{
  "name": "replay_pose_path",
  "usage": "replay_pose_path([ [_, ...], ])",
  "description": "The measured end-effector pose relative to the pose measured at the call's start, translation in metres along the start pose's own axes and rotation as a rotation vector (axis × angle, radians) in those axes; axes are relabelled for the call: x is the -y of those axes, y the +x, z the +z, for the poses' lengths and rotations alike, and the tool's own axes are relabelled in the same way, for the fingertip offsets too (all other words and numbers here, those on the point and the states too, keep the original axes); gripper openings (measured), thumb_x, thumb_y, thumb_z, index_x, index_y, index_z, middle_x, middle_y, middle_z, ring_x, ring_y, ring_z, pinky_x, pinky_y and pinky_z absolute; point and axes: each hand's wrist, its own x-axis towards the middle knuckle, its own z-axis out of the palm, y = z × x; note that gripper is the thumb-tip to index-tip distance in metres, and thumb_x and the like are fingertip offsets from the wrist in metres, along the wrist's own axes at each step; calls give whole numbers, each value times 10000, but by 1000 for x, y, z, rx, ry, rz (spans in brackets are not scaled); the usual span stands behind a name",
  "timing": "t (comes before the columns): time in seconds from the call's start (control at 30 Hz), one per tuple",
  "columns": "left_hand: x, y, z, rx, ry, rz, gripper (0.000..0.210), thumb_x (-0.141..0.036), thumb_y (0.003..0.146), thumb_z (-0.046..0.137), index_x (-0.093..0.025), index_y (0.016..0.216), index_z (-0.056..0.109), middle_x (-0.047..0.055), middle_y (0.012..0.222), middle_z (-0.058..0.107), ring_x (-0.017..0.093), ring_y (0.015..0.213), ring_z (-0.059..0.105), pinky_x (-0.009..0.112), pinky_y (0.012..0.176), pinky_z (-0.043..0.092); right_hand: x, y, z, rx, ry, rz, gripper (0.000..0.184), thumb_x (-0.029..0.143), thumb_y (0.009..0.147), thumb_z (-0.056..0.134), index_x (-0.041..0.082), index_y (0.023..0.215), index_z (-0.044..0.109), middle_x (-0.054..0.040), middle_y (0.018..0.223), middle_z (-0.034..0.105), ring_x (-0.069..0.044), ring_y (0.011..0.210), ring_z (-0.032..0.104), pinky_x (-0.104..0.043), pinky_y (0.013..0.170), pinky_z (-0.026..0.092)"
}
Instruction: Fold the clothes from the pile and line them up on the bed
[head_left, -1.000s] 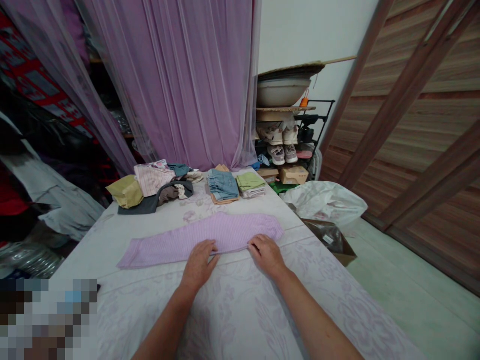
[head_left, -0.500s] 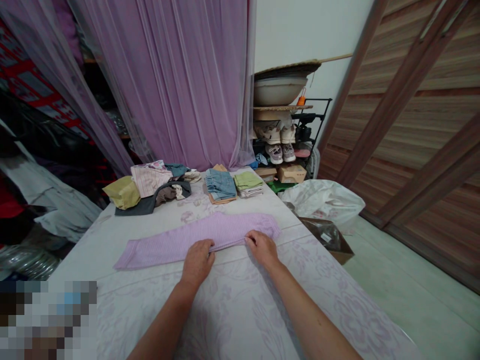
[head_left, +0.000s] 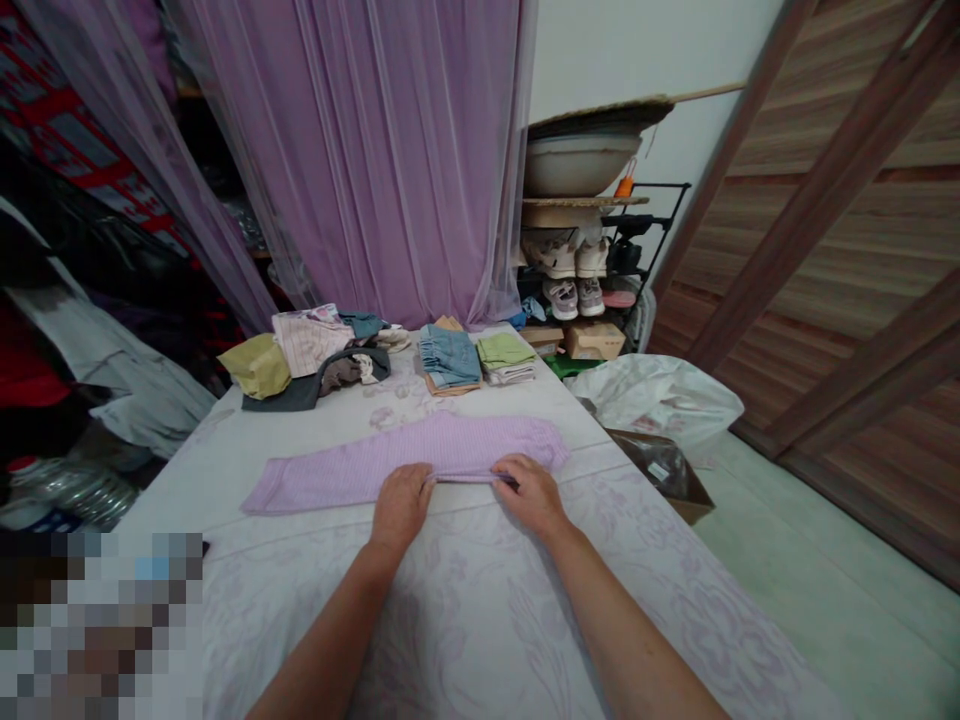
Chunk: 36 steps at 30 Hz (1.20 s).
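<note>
A pair of lilac striped trousers (head_left: pixel 337 480), folded lengthwise, lies across the bed, its gathered waist end to the right. My left hand (head_left: pixel 403 503) grips the near edge at about the middle of the cloth, fingers closed over it. Farther right, my right hand (head_left: pixel 531 492) pinches the same edge near the waist end. Between the two hands that edge is drawn straight and slightly raised. The fingertips of both hands are partly hidden by the cloth and knuckles.
The bed (head_left: pixel 465 620) has a pale floral sheet. At its far side are folded jeans (head_left: pixel 450 357), a green folded garment (head_left: pixel 504 350) and a loose heap of clothes (head_left: pixel 315 345). A cardboard box (head_left: pixel 675 485) and white plastic bag (head_left: pixel 660 390) stand on the floor to the right.
The view has shifted a little, so everything sits slightly right and higher. Both hands stay on the near edge of the trousers; the right fingers have curled further over it.
</note>
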Motion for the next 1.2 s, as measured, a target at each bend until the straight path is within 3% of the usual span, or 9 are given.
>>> replay_pose_path([
  [0.27, 0, -1, 0, -10, -12, 10, 275, -318, 956, 451, -184, 1074, 660, 99, 1079, 721, 232, 1015, 644, 405, 945, 494, 8, -2, -2, 0, -190, -127, 106, 215, 851, 630, 258, 898, 715, -42, 1034, 690, -201, 962, 601, -340, 825, 406],
  [0.4, -2, -3, -1, 4, -32, -3, 236, -306, 929, 504, -197, 1102, 623, 92, 1088, 706, 229, 1028, 634, 408, 944, 487, 13, -3, -6, -16, -182, -168, 110, 210, 867, 605, 244, 876, 708, -56, 1070, 686, -213, 996, 590, -359, 865, 392],
  [0.53, -5, -6, -2, -3, -28, -16, 326, -294, 867, 603, -191, 1172, 551, 104, 1139, 674, 243, 1082, 609, 424, 968, 469, 16, -8, -10, -57, -96, -144, 146, 193, 871, 550, 224, 876, 692, -71, 1086, 686, -211, 1033, 593, -352, 888, 398],
  [0.63, -7, -7, -3, -5, -35, -10, 312, -270, 858, 606, -201, 1154, 537, 95, 1126, 670, 240, 1060, 613, 427, 956, 474, 16, -11, -10, -4, -98, -109, 149, 191, 864, 546, 228, 854, 690, -64, 1069, 696, -208, 1007, 601, -349, 872, 401],
  [0.8, -10, -7, -12, 14, -55, 85, 106, -180, 863, 571, -199, 967, 573, 108, 1267, 621, 231, 1124, 582, 425, 988, 459, 16, -12, -6, 18, -115, -75, 139, 184, 865, 558, 231, 821, 681, -47, 1035, 714, -200, 975, 615, -341, 846, 393],
  [0.9, -11, -8, -15, 46, -34, 124, 61, -186, 881, 556, -210, 886, 612, 92, 1245, 640, 236, 1136, 576, 444, 1013, 447, 16, -11, -6, 4, -95, -84, 133, 187, 867, 559, 230, 828, 679, -45, 1020, 720, -196, 970, 619, -336, 848, 394],
  [1.07, -9, -9, -11, 37, -26, 110, 154, -215, 885, 575, -221, 1009, 665, 91, 1251, 640, 234, 1142, 582, 424, 994, 472, 17, -12, -7, 28, -95, -73, 137, 195, 872, 548, 228, 840, 677, -49, 1032, 720, -192, 970, 617, -333, 857, 394],
  [1.2, -8, -9, -10, 35, -10, 114, 140, -239, 901, 558, -226, 966, 682, 82, 1219, 659, 233, 1099, 605, 432, 982, 483, 17, -12, -7, 32, -103, -71, 133, 201, 869, 553, 233, 840, 678, -46, 1029, 721, -193, 973, 617, -331, 851, 394],
])
